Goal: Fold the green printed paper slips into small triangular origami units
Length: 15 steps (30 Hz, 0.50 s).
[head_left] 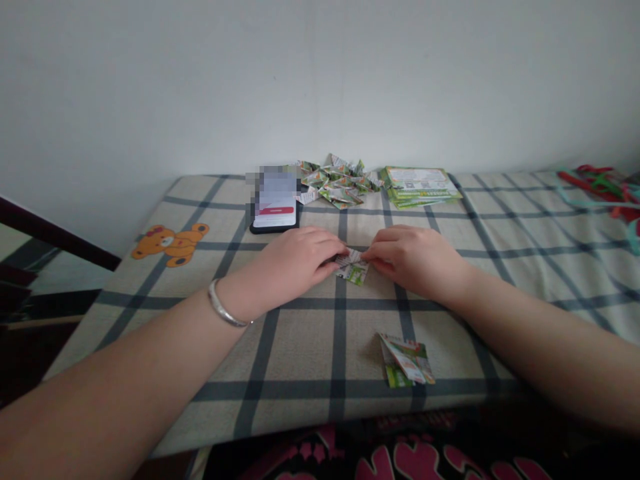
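Note:
A small folded piece of printed paper [354,268], green and white, lies at the middle of the table between my hands. My left hand [305,259] pinches its left side between thumb and fingers. On the opposite edge, the fingertips of my right hand [410,257] are closed on the paper's upper right corner. Closer to me rests another folded paper piece [407,361], partly unfolded and standing up a little, touched by neither hand. A silver bangle circles my left wrist.
Along the wall lie a phone [275,203] with a lit screen, a pile of folded paper pieces [340,180] and a stack of printed leaflets [423,185]. Red and green items [600,187] sit at the far right. A checked cloth [300,347] with a bear picture [173,245] covers the table.

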### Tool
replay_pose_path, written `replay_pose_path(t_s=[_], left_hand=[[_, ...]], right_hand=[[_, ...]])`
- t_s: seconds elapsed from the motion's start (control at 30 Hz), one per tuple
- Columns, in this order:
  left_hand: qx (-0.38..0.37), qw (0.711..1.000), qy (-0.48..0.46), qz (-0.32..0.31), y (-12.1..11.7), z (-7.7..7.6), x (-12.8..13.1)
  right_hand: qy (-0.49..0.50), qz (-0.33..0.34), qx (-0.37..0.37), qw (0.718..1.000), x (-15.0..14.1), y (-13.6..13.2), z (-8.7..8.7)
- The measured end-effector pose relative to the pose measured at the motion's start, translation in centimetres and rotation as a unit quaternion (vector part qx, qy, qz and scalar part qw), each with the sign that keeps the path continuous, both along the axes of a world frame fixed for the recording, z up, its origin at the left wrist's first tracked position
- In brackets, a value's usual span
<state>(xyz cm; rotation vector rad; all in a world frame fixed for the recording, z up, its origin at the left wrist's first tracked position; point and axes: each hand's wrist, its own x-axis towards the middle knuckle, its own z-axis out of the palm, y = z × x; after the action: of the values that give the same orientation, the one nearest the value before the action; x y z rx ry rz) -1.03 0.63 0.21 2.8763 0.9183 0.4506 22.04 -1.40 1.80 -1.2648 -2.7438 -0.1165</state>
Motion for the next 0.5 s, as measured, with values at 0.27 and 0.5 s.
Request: replay_pose_path(t_s=[0.27,0.5], left_hand=[[0.023,0.999,0.031,-0.002,-0.17,0.26,0.0],[0.038,0.999,0.009,-0.025,0.28,-0.35,-0.52]], right_hand=[[-0.01,-0.01,0.006,1.0,0.2,-0.37,0.29],[0.004,0.023,0.003,1.0,0.48,-0.12,-0.05]])
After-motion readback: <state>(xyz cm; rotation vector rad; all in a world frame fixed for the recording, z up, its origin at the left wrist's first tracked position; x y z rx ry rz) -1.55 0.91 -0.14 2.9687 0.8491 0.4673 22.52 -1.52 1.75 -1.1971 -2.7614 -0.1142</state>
